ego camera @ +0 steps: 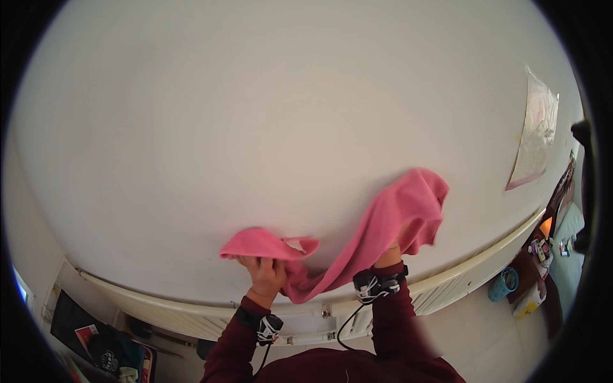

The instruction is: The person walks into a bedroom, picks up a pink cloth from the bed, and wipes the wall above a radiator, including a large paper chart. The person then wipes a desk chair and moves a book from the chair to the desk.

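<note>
A pink cloth [354,244] stretches between my two hands in front of a white wall [287,119], sagging in the middle. My left hand [266,277] grips one end, its fingers partly under a fold where a small white patch shows. The other end drapes over my right hand [395,251], which is raised higher and mostly covered; only the wrist and part of the hand show. Both ends of the cloth lie close to or against the wall; exact contact is hard to tell. Black straps with small devices and cables sit on both wrists.
A cream radiator [450,287] runs low along the wall, with pipe fittings [326,311] mid-length. A sheet [534,139] hangs on the wall at right. A blue bin [503,284] and a bag [529,299] stand on the floor. Clothing and assorted items [110,352] lie at lower left.
</note>
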Tool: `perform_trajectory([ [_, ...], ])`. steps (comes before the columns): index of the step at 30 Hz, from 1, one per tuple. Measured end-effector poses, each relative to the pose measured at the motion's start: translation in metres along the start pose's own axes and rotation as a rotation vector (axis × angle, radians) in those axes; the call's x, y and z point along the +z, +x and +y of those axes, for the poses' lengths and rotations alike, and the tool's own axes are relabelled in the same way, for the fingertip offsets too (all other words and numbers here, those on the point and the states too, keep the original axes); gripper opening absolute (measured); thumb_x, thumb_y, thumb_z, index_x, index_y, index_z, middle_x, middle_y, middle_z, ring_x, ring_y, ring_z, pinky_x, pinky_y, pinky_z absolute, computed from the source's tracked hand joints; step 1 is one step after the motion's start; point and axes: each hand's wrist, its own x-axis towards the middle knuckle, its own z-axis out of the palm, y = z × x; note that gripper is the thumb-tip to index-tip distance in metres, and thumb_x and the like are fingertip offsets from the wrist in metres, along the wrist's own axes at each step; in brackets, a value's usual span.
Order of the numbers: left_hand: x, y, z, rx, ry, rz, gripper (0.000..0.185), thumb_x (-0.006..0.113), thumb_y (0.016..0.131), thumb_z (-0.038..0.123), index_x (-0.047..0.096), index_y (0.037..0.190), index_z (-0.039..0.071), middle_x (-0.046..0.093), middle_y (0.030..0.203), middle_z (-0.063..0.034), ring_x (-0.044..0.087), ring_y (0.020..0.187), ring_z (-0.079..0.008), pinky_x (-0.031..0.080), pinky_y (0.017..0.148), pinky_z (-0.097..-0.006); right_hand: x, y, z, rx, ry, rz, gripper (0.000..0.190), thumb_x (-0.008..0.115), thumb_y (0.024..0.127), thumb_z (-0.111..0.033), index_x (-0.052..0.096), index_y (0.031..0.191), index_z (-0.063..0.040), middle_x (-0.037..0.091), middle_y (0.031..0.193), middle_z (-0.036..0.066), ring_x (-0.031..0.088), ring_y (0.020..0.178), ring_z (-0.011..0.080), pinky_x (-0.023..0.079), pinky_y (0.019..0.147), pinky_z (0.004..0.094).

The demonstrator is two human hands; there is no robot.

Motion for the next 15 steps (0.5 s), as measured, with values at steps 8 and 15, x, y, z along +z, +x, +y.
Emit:
perform_trajectory([
  [8, -0.031, -0.049, -0.059, -0.119, -0.100, 0.006, 0.061, 0.070, 0.087, 0.016, 0.047, 0.143, 0.003, 0.039, 0.147, -0.0263, 0.026, 0.142, -0.0519, 0.014, 0.115, -0.0675, -0.021, -0.058, -0.082, -0.402, 0.279, -0.457, 0.067, 0.081, 0.072, -0.044, 0.063, 0.126, -0.008, 0.054, 0.132, 0.026, 0.046, 0.129, 0.0504, 0.032, 0.108, 0.0679],
  [15, -0.042, -0.056, -0.083, -0.225, -0.085, 0.062, 0.060, 0.071, 0.092, 0.024, 0.048, 0.143, 0.002, 0.034, 0.153, -0.0235, 0.028, 0.144, -0.0462, 0.022, 0.118, -0.0551, -0.004, -0.010, -0.038, 0.091, -0.011, -0.151, 0.060, 0.070, 0.087, -0.029, 0.053, 0.137, 0.000, 0.036, 0.149, 0.029, 0.026, 0.143, 0.0547, 0.016, 0.117, 0.0679],
])
